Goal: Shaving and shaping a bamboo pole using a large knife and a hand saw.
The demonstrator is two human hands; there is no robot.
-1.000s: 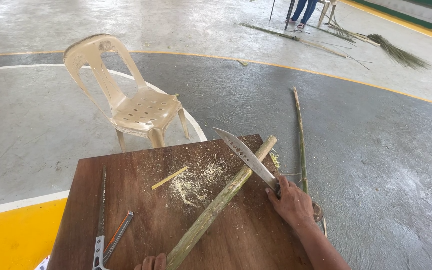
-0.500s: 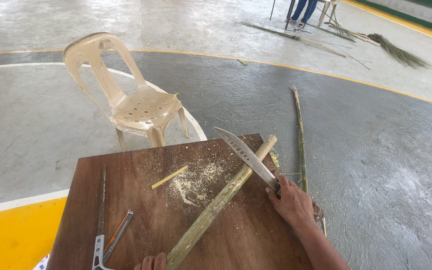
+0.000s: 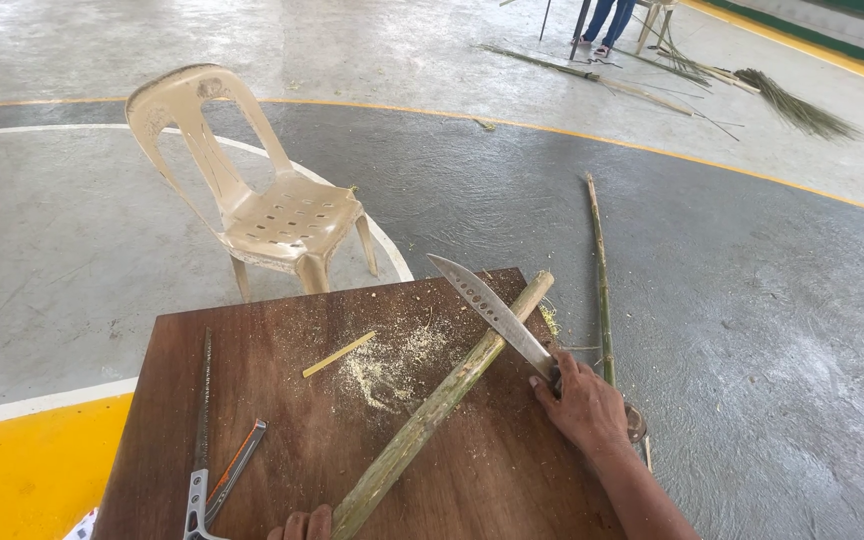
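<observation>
Concrete floor (image 3: 752, 300): grey, painted with yellow and white court lines, fills the frame; a solid yellow patch sits at lower left.

Wooden worktop (image 3: 282, 470): dark brown board, lower centre of the frame, dusted with pale sawdust (image 3: 387, 365) near its middle.

Plastic chair (image 3: 262, 200): cream, upright, upper left, just behind the far edge of the worktop.

Bamboo pole (image 3: 442, 400): green, lying diagonally on the worktop from bottom centre up to the far right corner.

Thin bamboo stalk (image 3: 600, 270): lies on the floor right of the worktop, running toward the upper frame.

Cut stalks and leafy brush (image 3: 792, 105): scattered on the floor at upper right, near a person's legs (image 3: 607, 20) at the top edge.

Large knife (image 3: 492, 310): long blade with a row of holes, resting across the upper part of the bamboo pole, tip pointing to the upper left.

Right hand (image 3: 582, 405): right of centre, at the worktop's right edge; grip closed around the knife handle.

Hand saw (image 3: 207, 440): thin blade and orange-trimmed frame, flat on the worktop at lower left.

Left hand (image 3: 302, 525): only the fingertips show at the bottom edge, touching the near end of the bamboo pole; how far the grip closes cannot be told.

Bamboo sliver (image 3: 339, 353): small pale yellow strip on the worktop, left of the sawdust.
</observation>
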